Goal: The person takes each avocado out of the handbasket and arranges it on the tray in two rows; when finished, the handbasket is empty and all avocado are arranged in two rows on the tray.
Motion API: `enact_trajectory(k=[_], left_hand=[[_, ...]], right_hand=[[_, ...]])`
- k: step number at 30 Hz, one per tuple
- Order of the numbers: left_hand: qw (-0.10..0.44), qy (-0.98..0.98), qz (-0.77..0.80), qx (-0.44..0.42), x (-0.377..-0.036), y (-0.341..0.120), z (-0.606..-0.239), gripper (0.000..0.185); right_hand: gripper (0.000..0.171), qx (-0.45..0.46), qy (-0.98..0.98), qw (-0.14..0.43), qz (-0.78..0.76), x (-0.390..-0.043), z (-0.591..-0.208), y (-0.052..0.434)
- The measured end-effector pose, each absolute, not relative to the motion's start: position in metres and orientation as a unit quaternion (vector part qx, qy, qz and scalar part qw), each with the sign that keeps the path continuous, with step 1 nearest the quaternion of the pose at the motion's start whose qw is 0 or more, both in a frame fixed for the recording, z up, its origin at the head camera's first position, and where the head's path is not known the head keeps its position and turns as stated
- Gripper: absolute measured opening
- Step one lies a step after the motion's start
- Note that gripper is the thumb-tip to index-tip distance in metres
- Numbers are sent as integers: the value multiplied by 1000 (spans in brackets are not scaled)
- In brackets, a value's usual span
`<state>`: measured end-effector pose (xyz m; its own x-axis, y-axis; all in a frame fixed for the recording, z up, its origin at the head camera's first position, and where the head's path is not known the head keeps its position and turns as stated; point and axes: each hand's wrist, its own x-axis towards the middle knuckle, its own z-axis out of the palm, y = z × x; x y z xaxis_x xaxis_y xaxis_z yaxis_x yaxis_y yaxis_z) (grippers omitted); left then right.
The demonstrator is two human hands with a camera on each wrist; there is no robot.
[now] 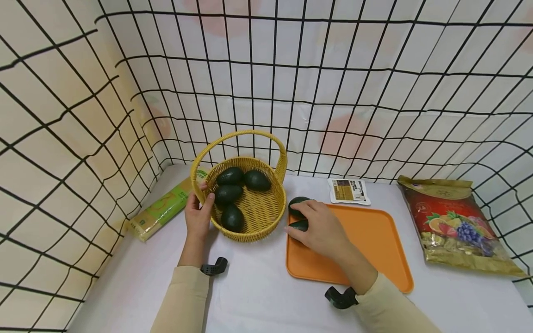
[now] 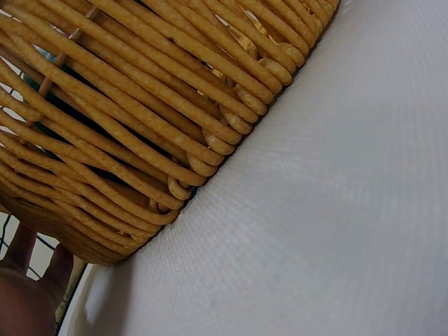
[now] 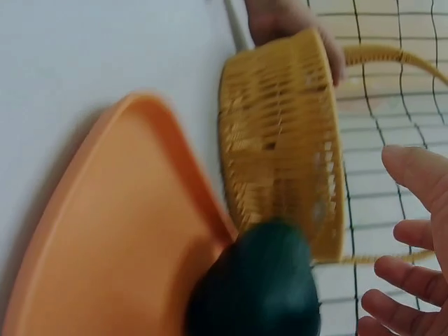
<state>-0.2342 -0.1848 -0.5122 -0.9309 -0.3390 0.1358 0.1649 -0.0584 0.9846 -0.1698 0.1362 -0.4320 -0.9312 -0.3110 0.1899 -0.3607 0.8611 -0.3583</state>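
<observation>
Woven yellow basket (image 1: 250, 217) sits at nine o'clock of the orange tray (image 1: 366, 240) — your left hand (image 1: 199, 213) curls over its near rim; keep it braced there. Four avocados lie inside. At the tray's ten-o'clock corner, your right hand (image 1: 318, 226) lies spread over two avocados (image 1: 298, 205) — close the fingers fully before lifting, I'd judge, since they look slick.

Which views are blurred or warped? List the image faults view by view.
Head view: sharp, evenly lit, but wide-angle bending curves the wire grid. Left wrist view: wicker basket crisp up close, soft light, no glare. Right wrist view: blurred throughout, with the orange tray, the avocado and the right hand all smeared.
</observation>
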Motion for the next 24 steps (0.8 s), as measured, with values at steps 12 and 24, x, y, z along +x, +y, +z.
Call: enact_trajectory(k=[12, 24], left_hand=[[177, -664, -723, 67, -231, -184, -507, 42], [191, -666, -719, 58, -235, -185, -513, 41]], right_hand=[[59, 215, -940, 33, 264, -173, -423, 65], [58, 216, -941, -7, 261, -196, -437, 19]])
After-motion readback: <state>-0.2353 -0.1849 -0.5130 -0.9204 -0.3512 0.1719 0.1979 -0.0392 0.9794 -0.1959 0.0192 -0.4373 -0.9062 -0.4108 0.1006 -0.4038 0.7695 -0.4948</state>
